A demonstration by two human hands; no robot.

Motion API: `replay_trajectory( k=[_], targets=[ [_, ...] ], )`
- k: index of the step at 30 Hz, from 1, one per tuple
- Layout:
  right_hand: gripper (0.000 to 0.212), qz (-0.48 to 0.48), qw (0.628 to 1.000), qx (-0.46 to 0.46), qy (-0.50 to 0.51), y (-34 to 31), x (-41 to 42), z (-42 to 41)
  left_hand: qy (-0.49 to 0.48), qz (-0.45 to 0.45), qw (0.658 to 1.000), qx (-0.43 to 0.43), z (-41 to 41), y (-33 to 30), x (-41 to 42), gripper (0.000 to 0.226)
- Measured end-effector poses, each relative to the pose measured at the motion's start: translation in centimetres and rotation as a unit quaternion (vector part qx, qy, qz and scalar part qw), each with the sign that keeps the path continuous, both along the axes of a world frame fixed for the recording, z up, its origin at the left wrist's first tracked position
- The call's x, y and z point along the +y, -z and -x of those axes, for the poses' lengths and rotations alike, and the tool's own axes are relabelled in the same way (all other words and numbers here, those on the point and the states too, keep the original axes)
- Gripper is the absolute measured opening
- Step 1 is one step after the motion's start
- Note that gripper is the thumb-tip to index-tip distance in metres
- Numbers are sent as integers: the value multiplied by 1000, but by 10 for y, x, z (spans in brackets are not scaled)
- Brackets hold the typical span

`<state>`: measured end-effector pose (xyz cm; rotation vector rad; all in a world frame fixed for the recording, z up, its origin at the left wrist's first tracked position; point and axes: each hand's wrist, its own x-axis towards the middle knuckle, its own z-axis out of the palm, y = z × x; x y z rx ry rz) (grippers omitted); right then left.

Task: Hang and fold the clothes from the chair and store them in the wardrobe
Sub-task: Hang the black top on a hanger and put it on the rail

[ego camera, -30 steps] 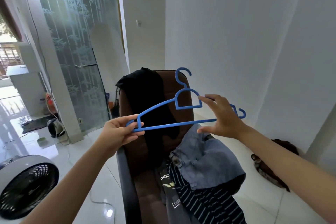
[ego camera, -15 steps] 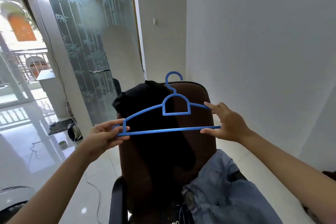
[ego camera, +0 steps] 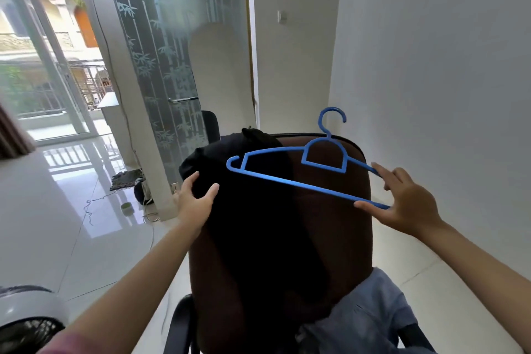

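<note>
Over the brown chair's backrest [ego camera: 330, 224], the left hand [ego camera: 192, 204] is clutching the draped black garment [ego camera: 253, 210] with curled fingers while the right hand [ego camera: 408, 204] is pinching the blue hanger [ego camera: 287, 181], its long axis slanting leftward toward that nearer hand.

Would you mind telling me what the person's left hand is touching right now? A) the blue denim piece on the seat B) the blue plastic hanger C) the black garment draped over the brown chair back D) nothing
C: the left hand grasps the black garment on the brown chair back, while only the right hand holds the blue plastic hanger.
</note>
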<state>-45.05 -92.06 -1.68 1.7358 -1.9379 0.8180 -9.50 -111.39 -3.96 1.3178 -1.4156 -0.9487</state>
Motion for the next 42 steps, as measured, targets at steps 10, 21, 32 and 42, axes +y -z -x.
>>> replay_trajectory(
  k=[10, 21, 32, 42],
  targets=[
    [103, 6, 998, -56, 13, 5, -15, -6, -13, 56, 992, -116, 36, 5, 10, 45],
    [95, -15, 994, -91, 54, 18, -25, -32, 178, -12, 970, -166, -4, 39, 49, 37],
    [94, 1, 993, -114, 25, 18, -25, -33, 8, 1, 1000, 9, -8, 37, 32, 33],
    [99, -17, 993, -115, 28, 29, -19, -27, -108, -114, 957, 245, 4, -1, -23, 31]
  ],
)
